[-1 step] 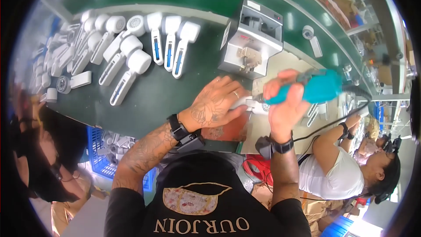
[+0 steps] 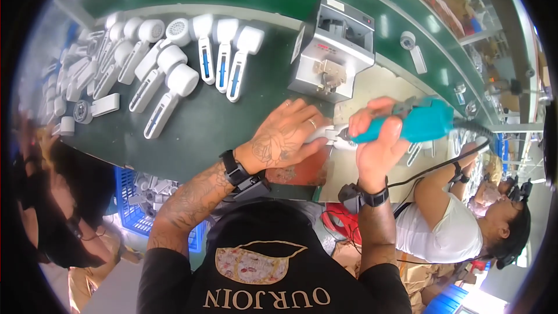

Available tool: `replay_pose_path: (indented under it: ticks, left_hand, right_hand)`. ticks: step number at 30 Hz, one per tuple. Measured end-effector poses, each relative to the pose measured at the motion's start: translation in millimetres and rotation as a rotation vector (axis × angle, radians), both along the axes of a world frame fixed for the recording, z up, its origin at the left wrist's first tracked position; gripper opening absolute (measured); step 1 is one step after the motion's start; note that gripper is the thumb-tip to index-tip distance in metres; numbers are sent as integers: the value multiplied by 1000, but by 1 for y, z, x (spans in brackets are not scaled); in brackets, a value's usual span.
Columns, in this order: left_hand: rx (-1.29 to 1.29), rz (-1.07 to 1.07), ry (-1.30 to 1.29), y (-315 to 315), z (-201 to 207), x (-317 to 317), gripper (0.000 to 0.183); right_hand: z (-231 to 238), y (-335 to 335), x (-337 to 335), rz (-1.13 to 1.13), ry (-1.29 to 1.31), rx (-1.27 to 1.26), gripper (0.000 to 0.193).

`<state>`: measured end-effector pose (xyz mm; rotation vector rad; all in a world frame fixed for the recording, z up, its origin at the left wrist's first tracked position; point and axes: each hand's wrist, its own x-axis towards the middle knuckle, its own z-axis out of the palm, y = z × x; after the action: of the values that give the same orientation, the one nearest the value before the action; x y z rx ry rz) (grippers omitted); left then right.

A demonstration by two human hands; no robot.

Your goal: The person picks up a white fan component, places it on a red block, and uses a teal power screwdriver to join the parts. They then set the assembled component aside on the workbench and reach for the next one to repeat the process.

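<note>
My left hand (image 2: pixel 290 134) is closed around the end of a white plastic handled piece with a round grille head (image 2: pixel 347 141), held low over the bench. Its fingers cover most of the handle. My right hand (image 2: pixel 379 134) grips a teal electric screwdriver (image 2: pixel 415 122), which lies nearly level and points left. The screwdriver's dark tip meets the white piece beside my left fingertips; the exact contact spot is too small to make out. Beneath my left hand lies a reddish-brown pad (image 2: pixel 296 173).
Several similar white pieces with round heads (image 2: pixel 181 79) cover the green bench's left side. A grey metal machine (image 2: pixel 331 49) stands beyond my hands. A black cable (image 2: pixel 442 166) runs from the screwdriver's side. A blue crate (image 2: pixel 125 197) is below left; a co-worker (image 2: pixel 442 221) is at right.
The screwdriver and my right hand have shifted down very slightly, with the tip against the white piece. My left hand keeps its hold.
</note>
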<state>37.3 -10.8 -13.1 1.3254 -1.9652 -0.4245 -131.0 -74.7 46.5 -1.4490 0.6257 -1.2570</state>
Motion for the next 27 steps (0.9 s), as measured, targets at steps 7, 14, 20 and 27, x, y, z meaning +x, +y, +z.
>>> replay_pose_path:
  ticks: [7, 14, 20, 27]
  left_hand:
    - [-2, 50, 43, 2, -5, -1, 32]
    - [-17, 38, 29, 3, -7, -5, 35]
    - [-28, 34, -44, -2, -4, -4, 32]
    - [-228, 68, 4, 6, -14, 6, 34]
  right_hand:
    - [-9, 11, -6, -22, 43, -26, 59]
    - [-25, 14, -8, -24, 60, -19, 50]
    - [-22, 12, -4, 23, -55, 56, 38]
    - [-47, 10, -11, -160, 63, 195, 39]
